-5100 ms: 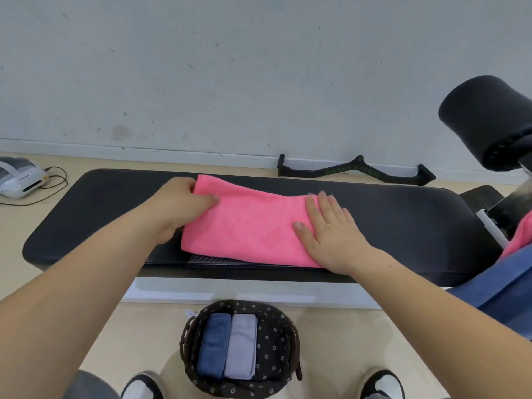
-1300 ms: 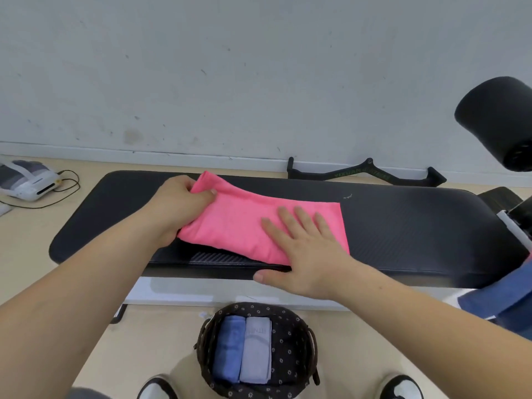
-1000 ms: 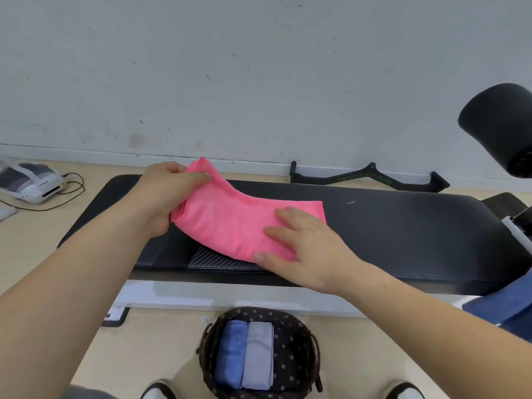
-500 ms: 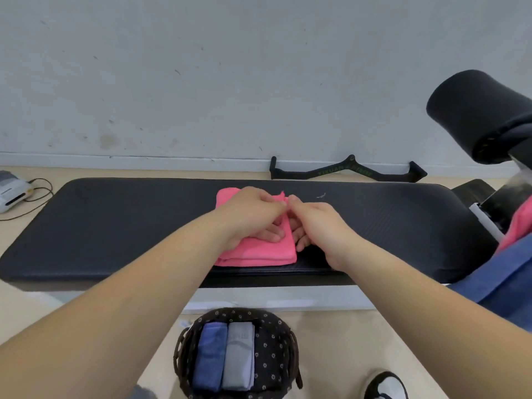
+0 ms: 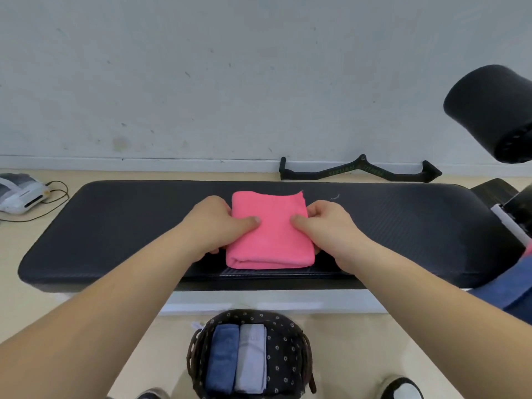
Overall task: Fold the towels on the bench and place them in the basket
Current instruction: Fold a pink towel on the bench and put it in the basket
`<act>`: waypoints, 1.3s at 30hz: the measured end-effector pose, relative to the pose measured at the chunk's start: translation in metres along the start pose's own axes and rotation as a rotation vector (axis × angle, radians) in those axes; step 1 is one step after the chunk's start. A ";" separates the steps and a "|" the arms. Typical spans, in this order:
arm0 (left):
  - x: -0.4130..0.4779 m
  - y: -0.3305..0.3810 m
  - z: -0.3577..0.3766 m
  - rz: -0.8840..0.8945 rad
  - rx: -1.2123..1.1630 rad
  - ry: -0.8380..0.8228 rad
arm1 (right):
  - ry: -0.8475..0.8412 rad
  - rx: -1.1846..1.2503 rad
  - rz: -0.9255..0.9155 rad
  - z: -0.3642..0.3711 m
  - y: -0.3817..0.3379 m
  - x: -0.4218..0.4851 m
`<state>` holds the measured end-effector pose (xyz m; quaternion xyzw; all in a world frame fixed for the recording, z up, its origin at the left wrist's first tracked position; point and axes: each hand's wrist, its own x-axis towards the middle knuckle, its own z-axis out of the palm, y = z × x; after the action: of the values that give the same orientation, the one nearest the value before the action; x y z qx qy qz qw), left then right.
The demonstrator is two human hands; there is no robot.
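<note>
- Two folded towels, a blue towel and a grey towel, already stand side by side in the basket on the floor.
- The pink towel lies on the bench as a thick, soft square, its rounded fold facing me; by my reckoning it only needs lifting into the basket.
- The left hand and right hand clasp its opposite sides, thumbs on top, fingers tucked beneath.
- More pink and blue cloth shows at the right edge, perhaps still unfolded.
- The bench is padded and finely ribbed; the basket has a dark flower-print lining.
</note>
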<state>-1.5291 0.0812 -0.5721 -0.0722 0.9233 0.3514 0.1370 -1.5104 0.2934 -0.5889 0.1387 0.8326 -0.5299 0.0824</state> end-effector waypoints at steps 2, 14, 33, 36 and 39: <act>0.002 0.002 0.003 0.024 0.018 -0.010 | 0.115 -0.223 -0.113 0.003 0.005 -0.001; -0.009 0.015 0.001 0.002 -0.416 -0.055 | -0.171 -0.873 -0.354 0.023 0.021 -0.001; -0.012 0.068 0.046 0.178 -0.303 0.004 | -0.119 -0.049 -0.250 -0.012 0.008 -0.006; -0.014 0.074 0.057 0.218 -0.262 -0.093 | -0.037 0.014 -0.152 -0.018 0.007 -0.001; -0.018 0.076 0.055 0.222 -0.297 -0.268 | 0.064 0.030 -0.106 -0.020 0.010 0.009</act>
<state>-1.5180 0.1747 -0.5580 0.0578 0.8373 0.5029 0.2067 -1.5153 0.3165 -0.5913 0.1123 0.8330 -0.5411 0.0256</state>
